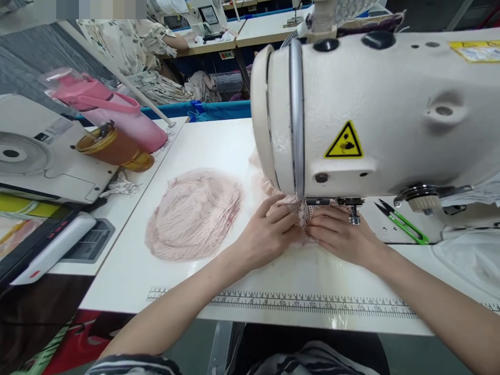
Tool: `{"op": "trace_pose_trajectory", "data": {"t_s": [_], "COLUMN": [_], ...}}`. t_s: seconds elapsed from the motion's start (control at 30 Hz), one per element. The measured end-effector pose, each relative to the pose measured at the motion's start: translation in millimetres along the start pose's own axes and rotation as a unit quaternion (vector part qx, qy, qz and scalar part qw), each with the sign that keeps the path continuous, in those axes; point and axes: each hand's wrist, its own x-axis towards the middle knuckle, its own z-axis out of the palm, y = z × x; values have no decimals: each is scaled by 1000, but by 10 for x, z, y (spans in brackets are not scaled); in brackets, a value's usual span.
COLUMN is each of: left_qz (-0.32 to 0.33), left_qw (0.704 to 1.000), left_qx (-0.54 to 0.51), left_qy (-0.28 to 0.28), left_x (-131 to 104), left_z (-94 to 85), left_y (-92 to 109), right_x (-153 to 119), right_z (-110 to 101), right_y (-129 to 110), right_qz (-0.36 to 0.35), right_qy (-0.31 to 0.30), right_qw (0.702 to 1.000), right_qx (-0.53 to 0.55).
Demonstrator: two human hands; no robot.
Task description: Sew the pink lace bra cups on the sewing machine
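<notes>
A piece of pale pink lace fabric (pixel 300 204) lies under the head of a white sewing machine (pixel 375 104). My left hand (pixel 275 226) grips its left side, fingers bent down on the lace. On the right, my right hand (pixel 339 229) pinches the same fabric close to the presser foot area, with fingertips near those of the left. The machine head hides the needle and the far part of the lace. To the left of my left hand lies a round stack of pink lace pieces (pixel 191 213) with loose red threads along the edge.
Green thread snips (pixel 406 224) lie right of my right hand. A printed ruler strip (pixel 289 303) runs along the table's front edge. At left stand a pink bottle (pixel 117 112), an amber cup (pixel 113 148) and another machine (pixel 42 151). A person in floral clothing (pixel 128 41) sits beyond.
</notes>
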Motion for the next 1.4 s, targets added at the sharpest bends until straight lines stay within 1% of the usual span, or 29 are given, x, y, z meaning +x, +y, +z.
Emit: {"op": "trace_pose_trajectory", "data": {"t_s": [0.07, 0.17, 0.23, 0.3, 0.47, 0.67, 0.9, 1.07, 1.27, 1.4], "left_qz": [-18, -40, -44, -43, -45, -34, -26, -38, -65, -73], "left_qw": [999, 996, 995, 995, 995, 994, 993, 992, 988, 990], "left_qx": [-30, -73, -80, -76, -69, -83, -98, -103, -105, -92], "left_qy": [4, -27, -44, -50, -52, -61, -55, -58, -97, -84], "left_x": [-29, -77, -102, -116, -119, -133, -148, -145, -123, -126], "left_z": [81, 198, 247, 267, 257, 246, 256, 247, 228, 251], "left_y": [4, 23, 42, 60, 60, -42, -116, -145, -134, -107], "right_x": [7, 19, 26, 30, 15, -38, -21, -4, 1, -12], "right_z": [-7, -17, -24, -30, -15, 71, 115, 137, 155, 155], "right_y": [4, 15, 21, 24, 16, -39, -84, -93, -62, -31], "right_qz": [-18, -27, -28, -30, -32, -9, -5, 5, 1, 9], "right_qy": [8, 3, 0, 0, 2, -28, -26, -21, -23, -27], "right_qw": [1000, 1000, 999, 999, 999, 999, 999, 999, 999, 999], "right_qx": [5, 16, 17, 14, 15, 26, 47, 46, 35, 24]}}
